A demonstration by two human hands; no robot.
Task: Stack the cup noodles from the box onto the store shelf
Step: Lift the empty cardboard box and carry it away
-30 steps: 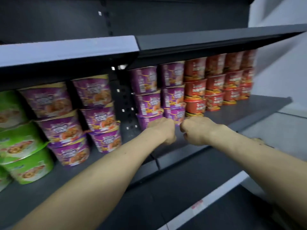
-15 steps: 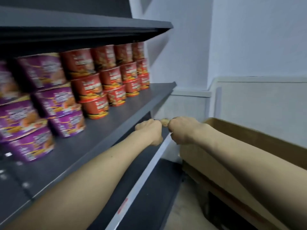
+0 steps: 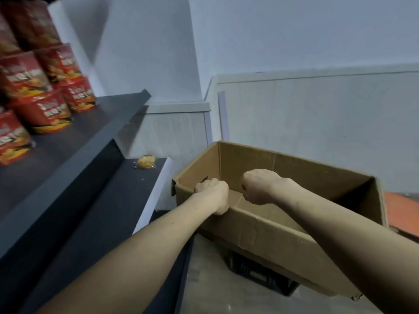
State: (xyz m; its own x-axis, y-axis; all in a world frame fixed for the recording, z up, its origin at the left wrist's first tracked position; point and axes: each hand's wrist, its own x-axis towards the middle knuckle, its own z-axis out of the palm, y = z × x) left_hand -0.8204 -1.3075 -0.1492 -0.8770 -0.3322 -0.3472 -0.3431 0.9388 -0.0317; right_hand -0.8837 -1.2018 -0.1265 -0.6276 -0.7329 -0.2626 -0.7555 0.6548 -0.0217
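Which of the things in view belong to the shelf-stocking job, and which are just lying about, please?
Job: cardboard box, red cup noodles, store shelf.
Lying about: yellowish packet on the lower shelf, black crate under the box, orange surface at far right.

Pale blue-grey wall (image 3: 294,30), grey panelling (image 3: 317,114) along its base, dull concrete floor (image 3: 204,291), dim light

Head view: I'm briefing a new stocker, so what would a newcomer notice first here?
The open cardboard box at lower right stands out, with the left hand and right hand curled into fists over its left end, holding nothing. Red cup noodles are stacked on the dark shelf at upper left. A small yellowish lump lies on the lower shelf beside the box.
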